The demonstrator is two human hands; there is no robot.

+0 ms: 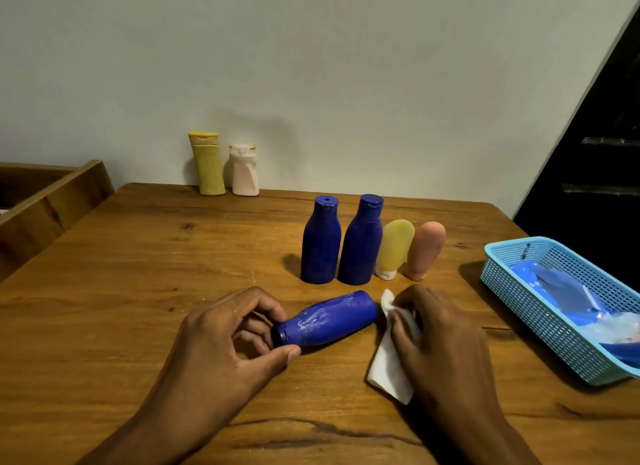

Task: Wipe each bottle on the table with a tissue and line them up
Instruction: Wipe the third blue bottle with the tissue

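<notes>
1. A dark blue plastic bottle is held on its side low over the wooden table, its neck pinched by the left hand.
2. A folded white tissue is gripped by the right hand and pressed to the bottle's base.
3. Behind, two upright blue bottles, a yellow tube and a pink tube are lined up.
4. A light blue mesh basket is set at the right.
</notes>
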